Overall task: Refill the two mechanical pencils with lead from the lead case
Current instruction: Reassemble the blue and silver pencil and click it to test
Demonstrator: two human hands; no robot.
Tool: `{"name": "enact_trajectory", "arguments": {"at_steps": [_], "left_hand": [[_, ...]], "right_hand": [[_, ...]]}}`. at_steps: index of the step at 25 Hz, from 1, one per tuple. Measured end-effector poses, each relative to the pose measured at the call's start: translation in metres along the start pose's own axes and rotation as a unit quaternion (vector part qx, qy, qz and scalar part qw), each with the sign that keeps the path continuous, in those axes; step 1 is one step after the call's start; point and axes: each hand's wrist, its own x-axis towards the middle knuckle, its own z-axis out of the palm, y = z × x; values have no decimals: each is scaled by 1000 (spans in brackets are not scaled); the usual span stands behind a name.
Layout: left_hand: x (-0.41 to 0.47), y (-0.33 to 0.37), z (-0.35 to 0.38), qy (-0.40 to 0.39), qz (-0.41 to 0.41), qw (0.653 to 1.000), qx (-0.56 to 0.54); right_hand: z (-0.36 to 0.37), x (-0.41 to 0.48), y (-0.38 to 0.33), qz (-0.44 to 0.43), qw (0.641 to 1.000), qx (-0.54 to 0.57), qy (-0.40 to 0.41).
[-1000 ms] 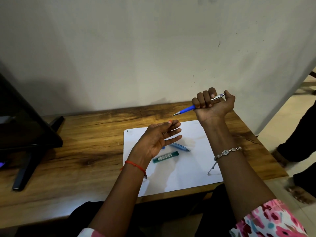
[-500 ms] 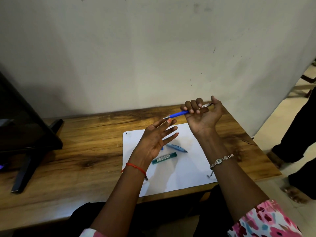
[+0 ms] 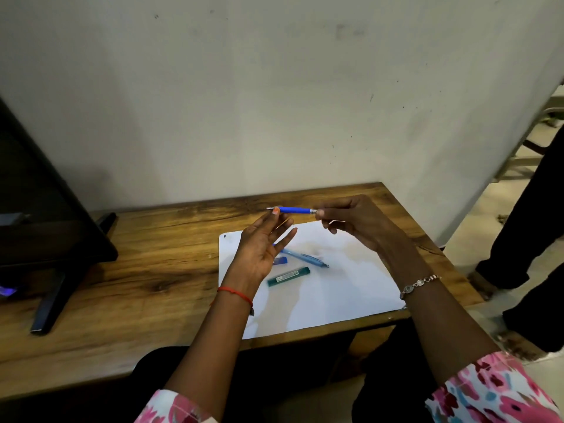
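Note:
My right hand pinches the rear end of a dark blue mechanical pencil, held level above the table with its tip pointing left. My left hand is raised with straight fingers, and one fingertip touches the pencil's tip. On the white paper sheet below lie a light blue mechanical pencil, a green lead case and a small blue cap-like piece, partly hidden behind my left hand.
The paper lies on a wooden table against a white wall. A black monitor stand occupies the table's left side. Another person's dark-clothed legs stand beyond the table's right edge.
My right hand lowered and shifted from a fist around the dark blue pencil to a pinch at its rear end. The pencil now lies level, and my left fingertip has met its tip.

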Motion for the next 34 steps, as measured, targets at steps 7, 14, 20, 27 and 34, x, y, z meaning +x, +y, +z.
{"name": "enact_trajectory", "arguments": {"at_steps": [7, 14, 20, 27, 34], "left_hand": [[4, -4, 2, 33, -9, 996, 77], [11, 3, -13, 134, -8, 990, 39], [9, 5, -14, 150, -10, 988, 40], [3, 3, -11, 160, -12, 985, 65], [-4, 1, -11, 171, -11, 982, 80]], "right_hand": [[-11, -1, 11, 22, 975, -208, 80], [-12, 5, 30, 72, 961, -246, 101], [-7, 2, 39, 93, 954, -264, 106], [-3, -3, 40, 111, 941, -308, 80], [-3, -2, 43, 103, 944, -304, 81]]}}
